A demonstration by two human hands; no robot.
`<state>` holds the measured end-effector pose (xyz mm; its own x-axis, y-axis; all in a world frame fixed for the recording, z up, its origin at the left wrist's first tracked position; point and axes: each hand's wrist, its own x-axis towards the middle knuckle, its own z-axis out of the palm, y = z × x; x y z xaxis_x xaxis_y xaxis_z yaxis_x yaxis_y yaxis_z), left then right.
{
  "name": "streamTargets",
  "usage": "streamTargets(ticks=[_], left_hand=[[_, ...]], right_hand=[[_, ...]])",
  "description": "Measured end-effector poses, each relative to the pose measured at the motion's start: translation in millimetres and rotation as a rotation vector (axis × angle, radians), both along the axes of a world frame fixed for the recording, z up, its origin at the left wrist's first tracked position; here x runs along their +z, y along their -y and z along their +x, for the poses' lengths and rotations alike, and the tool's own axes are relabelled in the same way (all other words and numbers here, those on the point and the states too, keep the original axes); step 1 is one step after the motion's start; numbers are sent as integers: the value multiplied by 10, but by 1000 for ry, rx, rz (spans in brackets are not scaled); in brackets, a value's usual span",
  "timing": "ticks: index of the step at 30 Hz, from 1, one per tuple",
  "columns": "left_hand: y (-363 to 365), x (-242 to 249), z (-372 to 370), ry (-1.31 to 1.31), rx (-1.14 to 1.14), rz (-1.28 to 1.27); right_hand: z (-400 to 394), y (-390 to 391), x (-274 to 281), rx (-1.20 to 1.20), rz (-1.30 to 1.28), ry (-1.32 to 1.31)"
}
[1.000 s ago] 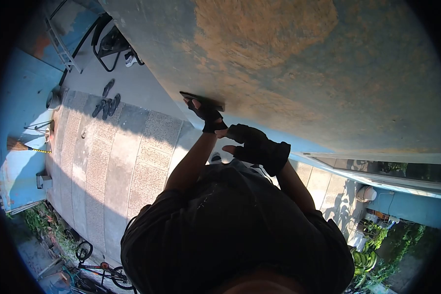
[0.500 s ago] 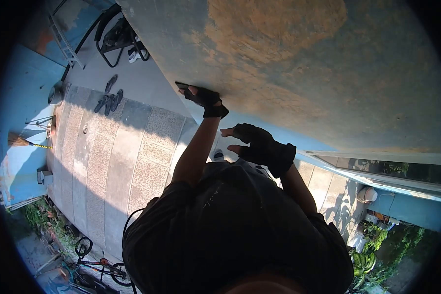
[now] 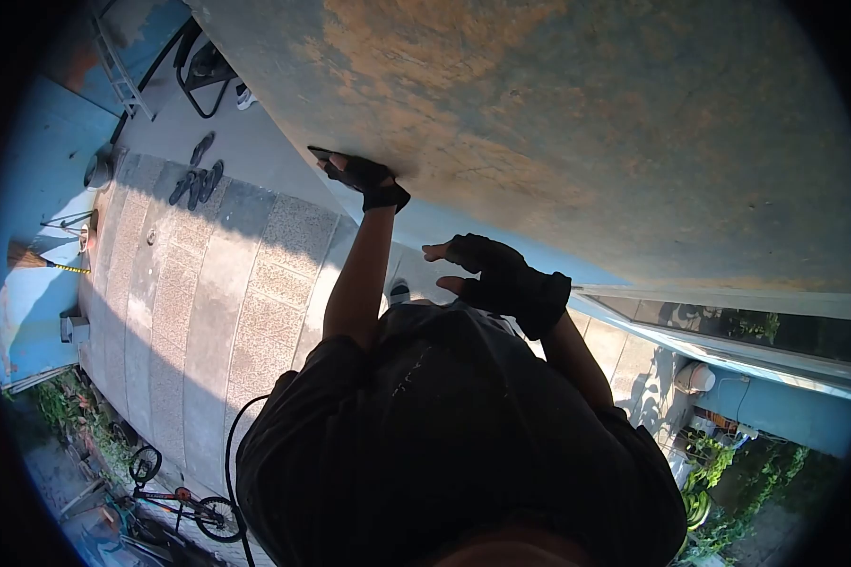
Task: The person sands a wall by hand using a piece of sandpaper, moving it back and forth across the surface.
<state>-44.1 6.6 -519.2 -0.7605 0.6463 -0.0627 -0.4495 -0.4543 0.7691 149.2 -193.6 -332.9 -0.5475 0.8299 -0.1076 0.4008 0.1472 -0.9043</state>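
A wall (image 3: 539, 123) with patchy grey and orange-brown colouring fills the upper right. My left hand (image 3: 361, 180), in a black fingerless glove, is closed on a thin dark flat object (image 3: 320, 151) at the lower left edge of this surface. What the object is cannot be made out. My right hand (image 3: 501, 282), gloved the same way, hangs in front of my chest below the wall, with thumb and fingers apart and nothing between them.
Sandals (image 3: 199, 185) lie on the paved floor (image 3: 265, 302) at the left. A broom (image 3: 30, 259) leans by the blue wall. A bicycle (image 3: 184, 506) is at the lower left, a ladder (image 3: 118, 66) at the upper left, and plants (image 3: 719, 463) at the lower right.
My left hand has shifted left and slightly up in view with the flat object. The wall and floor have shifted left in view. My right hand keeps almost the same place and shape.
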Motion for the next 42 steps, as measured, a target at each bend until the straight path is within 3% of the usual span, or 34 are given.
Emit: streamTargets(ticks=[3, 4, 5, 9, 10, 12, 13, 15, 16, 18, 20, 21, 23, 25, 28, 31, 33, 35, 38, 40, 42], left_hand=[[269, 379, 253, 94, -96, 6], [380, 460, 433, 83, -136, 4], [248, -125, 662, -87, 67, -35], [709, -181, 1612, -302, 58, -294], [646, -128, 1587, -295, 77, -294], [447, -12, 1283, -151, 117, 30], [337, -63, 1034, -149, 136, 32], [210, -251, 539, 236, -89, -7], [141, -499, 495, 236, -80, -7], [1, -1019, 489, 201, -115, 153], [385, -437, 1263, -16, 153, 11], [608, -361, 1560, -198, 143, -109], [830, -403, 1990, -304, 98, -83], [728, -299, 1847, -206, 126, -51], [487, -243, 1175, -277, 133, -89], [263, -568, 663, -243, 114, -78], [256, -677, 701, -171, 81, -34], [341, -647, 898, -98, 58, 9], [539, -566, 1392, -322, 124, -197], [483, -605, 1492, -44, 141, -5], [372, -383, 1067, 60, 53, -10]], right_hand=[[274, -1, -5, 96, 157, 106], [365, 2, -65, 108, 94, 69], [429, 6, -42, 126, 95, 65], [722, 41, 26, 193, 172, 65], [809, 35, 33, 206, 193, 66], [971, 62, 154, 240, 149, 112], [1042, 56, 190, 253, 106, 155], [1159, 78, 170, 281, 75, 151], [1209, 89, 172, 272, 14, 174], [1288, 78, 159, 275, -36, 203], [1351, 132, 41, 302, 62, 168], [1351, 123, 3, 315, 57, 166], [1351, 112, -43, 384, 117, 167], [1325, 55, 10, 377, 62, 161], [1262, -24, 64, 357, 39, 165], [1144, -65, 104, 288, -25, 119], [1067, -88, 9, 308, 129, 127], [971, -74, 38, 296, 89, 126], [834, -58, -48, 278, 64, 132], [760, -75, -89, 270, 144, 77], [649, -93, 14, 222, 85, 96]])
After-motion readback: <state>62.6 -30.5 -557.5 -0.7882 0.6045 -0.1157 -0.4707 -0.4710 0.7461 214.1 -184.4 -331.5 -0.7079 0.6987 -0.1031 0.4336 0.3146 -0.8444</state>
